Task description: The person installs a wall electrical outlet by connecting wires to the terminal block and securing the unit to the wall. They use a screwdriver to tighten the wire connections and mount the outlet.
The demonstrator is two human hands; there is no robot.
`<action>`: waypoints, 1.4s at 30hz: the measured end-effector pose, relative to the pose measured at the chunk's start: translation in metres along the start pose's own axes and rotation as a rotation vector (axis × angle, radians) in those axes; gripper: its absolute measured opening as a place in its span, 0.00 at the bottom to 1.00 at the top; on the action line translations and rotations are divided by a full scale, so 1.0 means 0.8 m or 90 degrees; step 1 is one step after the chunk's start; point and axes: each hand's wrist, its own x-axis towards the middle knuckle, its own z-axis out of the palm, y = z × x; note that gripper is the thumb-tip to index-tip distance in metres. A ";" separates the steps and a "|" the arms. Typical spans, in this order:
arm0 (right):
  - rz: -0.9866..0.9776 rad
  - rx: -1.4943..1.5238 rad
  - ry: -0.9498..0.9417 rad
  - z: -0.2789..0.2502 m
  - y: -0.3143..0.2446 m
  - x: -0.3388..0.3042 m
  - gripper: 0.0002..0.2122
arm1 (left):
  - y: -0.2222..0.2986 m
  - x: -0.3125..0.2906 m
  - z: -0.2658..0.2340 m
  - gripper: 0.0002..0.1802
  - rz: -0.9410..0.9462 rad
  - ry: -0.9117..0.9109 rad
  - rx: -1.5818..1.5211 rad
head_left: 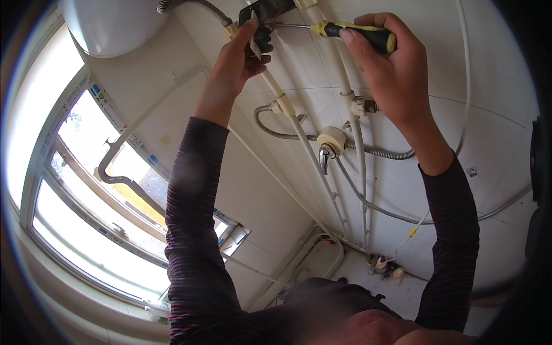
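Note:
Both arms reach up toward a tiled wall. My left hand (229, 66) is closed round a small black part with a pale edge (262, 45), up against a dark bracket or box (271, 9) at the top of the picture. What exactly this part is does not show clearly. In my right hand (399, 75) is a screwdriver (333, 29) with a yellow and black handle, held level. Its thin shaft points left, and the tip comes close to or onto the black part; contact is hard to make out.
Cream pipes (307, 141) run down the wall beneath my hands, with a round mixer valve (332, 140) and a metal hose (391, 154). A white rounded tank (115, 26) hangs upper left, above a window (98, 230). A white cable (467, 69) dangles at right.

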 end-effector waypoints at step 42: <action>-0.104 -0.573 -0.460 -0.006 -0.132 0.053 0.07 | -0.008 0.011 -0.011 0.21 0.149 0.042 0.088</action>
